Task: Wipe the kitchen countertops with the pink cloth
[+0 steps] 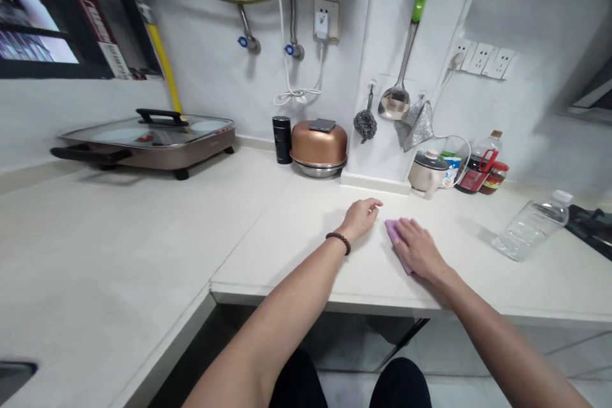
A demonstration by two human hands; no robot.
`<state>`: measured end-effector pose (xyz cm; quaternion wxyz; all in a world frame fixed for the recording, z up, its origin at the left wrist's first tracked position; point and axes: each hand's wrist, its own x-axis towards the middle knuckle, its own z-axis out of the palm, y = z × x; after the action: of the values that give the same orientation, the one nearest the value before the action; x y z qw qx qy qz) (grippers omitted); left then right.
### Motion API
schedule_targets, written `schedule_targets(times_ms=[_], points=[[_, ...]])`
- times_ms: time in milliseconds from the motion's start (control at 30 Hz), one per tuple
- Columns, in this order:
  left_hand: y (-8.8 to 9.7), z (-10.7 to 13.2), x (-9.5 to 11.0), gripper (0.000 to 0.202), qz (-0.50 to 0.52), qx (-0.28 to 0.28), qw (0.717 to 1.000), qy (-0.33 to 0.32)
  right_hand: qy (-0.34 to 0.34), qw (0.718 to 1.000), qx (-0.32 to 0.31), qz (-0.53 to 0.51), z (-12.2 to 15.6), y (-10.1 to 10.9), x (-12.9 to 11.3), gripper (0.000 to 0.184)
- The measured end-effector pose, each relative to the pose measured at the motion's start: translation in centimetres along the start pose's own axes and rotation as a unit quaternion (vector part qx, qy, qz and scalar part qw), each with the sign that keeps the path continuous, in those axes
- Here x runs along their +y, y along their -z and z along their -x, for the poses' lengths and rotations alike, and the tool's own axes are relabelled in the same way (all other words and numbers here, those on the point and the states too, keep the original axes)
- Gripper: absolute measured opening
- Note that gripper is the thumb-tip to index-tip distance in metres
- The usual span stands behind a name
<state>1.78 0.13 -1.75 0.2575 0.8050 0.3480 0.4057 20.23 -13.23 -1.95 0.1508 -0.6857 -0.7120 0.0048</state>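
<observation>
My right hand (418,248) presses a folded purple cloth (393,231) onto the white countertop (296,236), and the cloth's left edge shows beyond the fingers. To its left, my left hand (362,218) holds nothing. Its fingers are loosely bent and apart, just above or on the counter; I cannot tell whether they touch it. A dark beaded bracelet (339,241) circles the left wrist. Right of my right hand stands a clear plastic bottle (533,226) with a white cap.
An electric griddle (153,156) with a glass lid sits at the back left. Against the wall are a black canister (282,140), a copper-coloured bowl (318,143), a cream pot (427,175) and sauce bottles (473,172). A ladle (396,102) and a steel scourer (365,125) hang above.
</observation>
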Motion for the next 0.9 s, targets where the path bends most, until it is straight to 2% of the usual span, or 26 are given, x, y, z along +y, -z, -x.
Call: schedule_targets(times_ms=[67, 133, 333, 433, 533, 633, 700, 800, 900], points=[[0.4, 0.0, -0.1, 0.032, -0.007, 0.026, 1.0, 0.016, -0.031, 0.994, -0.092, 0.044, -1.6, -1.5, 0.0, 0.065], [0.4, 0.2, -0.2, 0.032, -0.006, 0.038, 0.999, 0.024, -0.04, 0.988, -0.134, 0.058, -3.3, -2.4, 0.7, 0.067], [-0.1, 0.4, 0.0, 0.034, -0.016, 0.027, 0.999, 0.007, -0.083, 0.983, -0.141, 0.077, -9.1, -3.2, 3.9, 0.064], [0.5, 0.3, 0.1, 0.038, -0.057, 0.019, 0.998, -0.004, -0.097, 0.984, -0.127, 0.083, -11.6, -3.5, 4.7, 0.062], [1.3, 0.2, 0.2, 0.041, -0.112, 0.021, 0.993, -0.004, -0.097, 0.985, -0.116, 0.084, -12.8, -3.7, 4.9, 0.061], [1.9, 0.1, 0.0, 0.04, -0.127, 0.023, 0.992, 0.007, -0.081, 0.987, -0.107, 0.086, -12.2, -3.6, 5.1, 0.061], [1.9, -0.1, -0.3, 0.039, -0.106, 0.032, 0.994, 0.02, -0.062, 0.989, -0.104, 0.088, -10.6, -3.6, 5.5, 0.06], [1.5, -0.2, -0.8, 0.036, -0.053, 0.053, 0.996, 0.048, 0.002, 0.993, -0.081, 0.083, -6.6, -3.7, 6.5, 0.059], [0.7, -0.3, -0.9, 0.033, -0.016, 0.063, 0.996, 0.064, 0.085, 0.993, -0.049, 0.06, -1.2, -3.7, 7.5, 0.059]])
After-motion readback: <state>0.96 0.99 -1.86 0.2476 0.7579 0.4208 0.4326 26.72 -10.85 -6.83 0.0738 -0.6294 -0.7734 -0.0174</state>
